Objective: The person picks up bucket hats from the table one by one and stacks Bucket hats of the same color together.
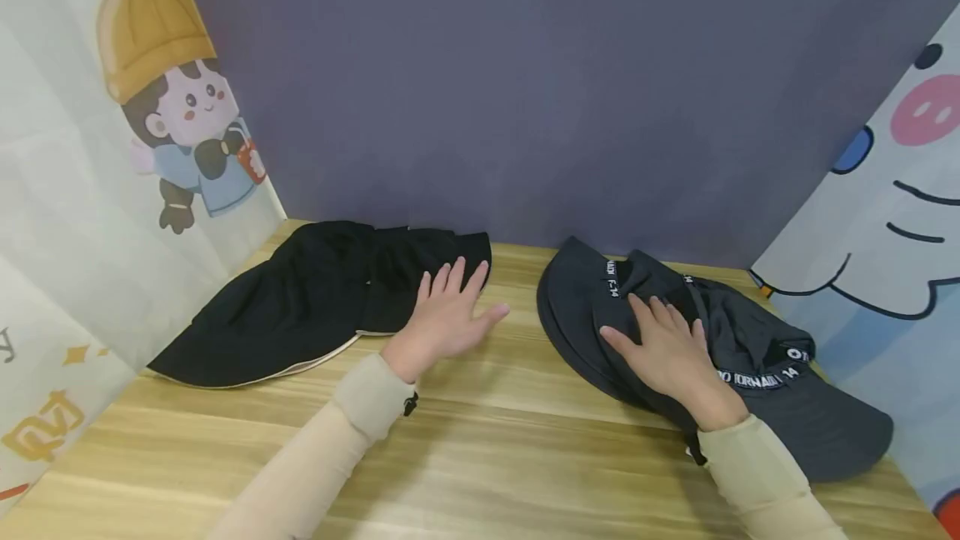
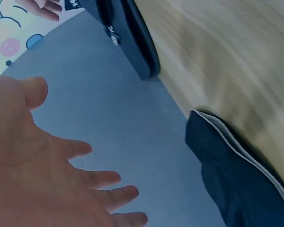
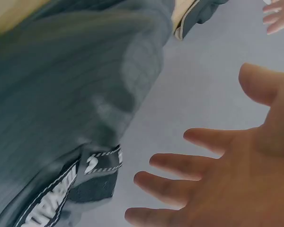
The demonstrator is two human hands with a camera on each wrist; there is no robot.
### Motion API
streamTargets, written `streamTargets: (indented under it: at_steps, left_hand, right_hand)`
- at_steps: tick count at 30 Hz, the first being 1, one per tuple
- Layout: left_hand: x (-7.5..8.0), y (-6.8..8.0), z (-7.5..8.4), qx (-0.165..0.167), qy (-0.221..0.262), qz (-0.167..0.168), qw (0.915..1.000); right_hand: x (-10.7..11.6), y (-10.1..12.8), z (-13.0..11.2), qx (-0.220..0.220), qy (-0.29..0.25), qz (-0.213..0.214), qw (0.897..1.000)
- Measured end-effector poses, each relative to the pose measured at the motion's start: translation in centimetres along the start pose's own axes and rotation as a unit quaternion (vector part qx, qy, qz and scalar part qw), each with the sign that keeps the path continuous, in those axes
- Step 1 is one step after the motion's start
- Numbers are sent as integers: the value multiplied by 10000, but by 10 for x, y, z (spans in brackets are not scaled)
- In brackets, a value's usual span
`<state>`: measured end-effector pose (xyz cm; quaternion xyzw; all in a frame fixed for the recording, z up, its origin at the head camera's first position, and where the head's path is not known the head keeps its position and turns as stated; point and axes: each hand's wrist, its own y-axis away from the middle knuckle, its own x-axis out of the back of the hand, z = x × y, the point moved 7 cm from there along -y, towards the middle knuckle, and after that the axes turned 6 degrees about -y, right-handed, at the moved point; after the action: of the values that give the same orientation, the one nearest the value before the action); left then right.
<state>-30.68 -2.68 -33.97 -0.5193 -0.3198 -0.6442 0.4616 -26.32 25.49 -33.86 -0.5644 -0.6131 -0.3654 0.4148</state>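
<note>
A black hat [image 1: 315, 298] with a pale brim edge lies flat at the back left of the wooden table [image 1: 487, 440]. My left hand [image 1: 450, 298] is open, its straight, spread fingers over the hat's right edge. A dark grey hat [image 1: 750, 357] with a white-lettered band lies at the right. My right hand [image 1: 660, 332] is spread open on top of its crown. The left wrist view has the left hand [image 2: 61, 165] with fingers apart beside the black hat [image 2: 241, 184]. Its counterpart shows the right hand [image 3: 217, 175] next to the grey hat [image 3: 61, 104]. Neither hand grips anything.
A plain grey panel [image 1: 525, 90] closes the back of the table. Cartoon-printed panels stand at the left [image 1: 150, 107] and at the right [image 1: 900, 190]. Bare wood runs between the two hats and along the near edge.
</note>
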Motion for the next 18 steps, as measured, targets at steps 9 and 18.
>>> streamTargets:
  at_steps: [9,18]
  left_hand:
    - [0,-10,24,-145,96,-307,9994]
    - [-9,-31,57,-435,-76,-381,9983]
  right_hand:
    - [6,7,26,-46,231,202,9995]
    - [14,13,42,-219,322,190,9991]
